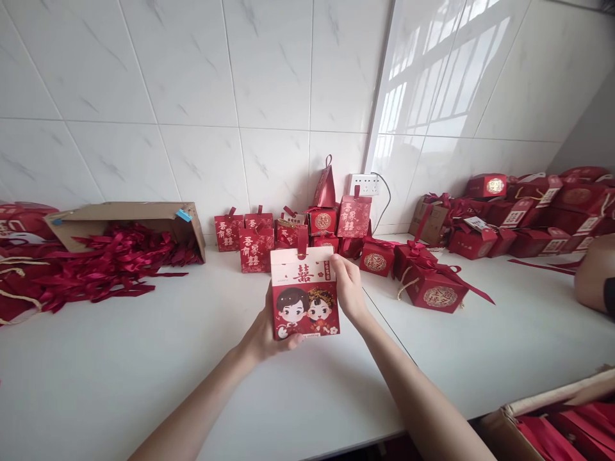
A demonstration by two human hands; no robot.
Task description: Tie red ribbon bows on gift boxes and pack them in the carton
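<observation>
Held up over the white table is a red and white gift box (305, 294) with two cartoon faces on its front and a short red ribbon loop on top. My left hand (275, 330) grips its lower left side, thumb across the bottom edge. Against its upper right corner, my right hand (349, 288) is closed with the fingers partly behind the box. Just behind it stand several small red gift boxes with ribbon loops, among them one patterned box (257, 250) and a taller one (354, 216).
A tipped cardboard carton (127, 211) spills dark red ribbons (106, 262) at left. Stacked red boxes (533, 218) fill the back right, near another person's arm (596, 275). A power strip (364, 184) is by the tiled wall. An open carton (504, 416) sits at lower right.
</observation>
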